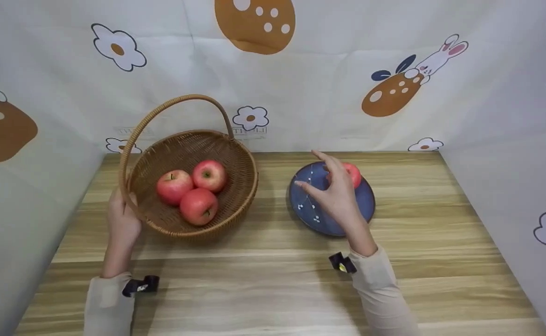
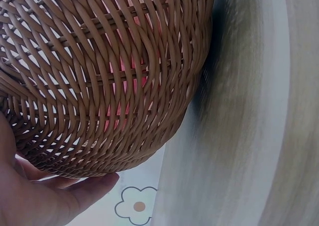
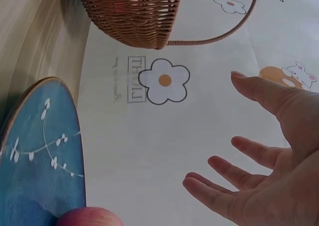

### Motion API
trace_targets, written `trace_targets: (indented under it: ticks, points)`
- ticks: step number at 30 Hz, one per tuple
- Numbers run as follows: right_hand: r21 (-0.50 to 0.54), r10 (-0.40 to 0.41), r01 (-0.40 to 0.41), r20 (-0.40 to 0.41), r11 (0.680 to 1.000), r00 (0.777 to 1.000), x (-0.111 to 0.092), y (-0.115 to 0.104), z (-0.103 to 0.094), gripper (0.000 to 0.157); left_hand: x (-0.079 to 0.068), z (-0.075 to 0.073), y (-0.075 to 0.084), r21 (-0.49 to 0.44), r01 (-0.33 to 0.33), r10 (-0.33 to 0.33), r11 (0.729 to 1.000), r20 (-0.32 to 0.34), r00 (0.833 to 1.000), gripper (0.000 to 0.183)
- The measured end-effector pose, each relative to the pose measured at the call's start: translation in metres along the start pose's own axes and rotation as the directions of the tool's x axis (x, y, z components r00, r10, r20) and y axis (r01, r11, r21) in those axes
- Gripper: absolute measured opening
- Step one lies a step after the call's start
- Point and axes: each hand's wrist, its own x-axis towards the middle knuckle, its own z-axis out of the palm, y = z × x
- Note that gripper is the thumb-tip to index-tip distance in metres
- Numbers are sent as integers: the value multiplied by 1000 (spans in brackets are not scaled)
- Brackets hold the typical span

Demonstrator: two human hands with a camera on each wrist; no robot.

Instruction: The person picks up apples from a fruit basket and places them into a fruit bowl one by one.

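My left hand grips the left side of a brown wicker basket with a tall arched handle, its fingers lying along the weave in the left wrist view. The basket tilts toward me, and three red apples lie together inside it. To the right, over a dark blue plate with a white twig pattern, my right hand hovers with thumb and fingers spread apart and nothing between them. A red apple sits toward the plate's far side, partly hidden behind that hand.
A wood-grain table carries the basket and the plate. Pale cloth walls with flower and rabbit prints enclose it at the back and both sides. The basket's handle rises in front of the back wall.
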Motion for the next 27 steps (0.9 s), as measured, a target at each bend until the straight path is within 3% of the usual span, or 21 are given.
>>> trace_targets:
  ticks: [16,27]
  points:
    - [-4,-101,101,72,995,992,0,-7,20,71,-1,1,2,-15,36,-36,999,3,999,45]
    - [-8,-140,142,120,990,983,1,-14,31,71,-1,2,0,5,-22,22,1000,-6,1000,44]
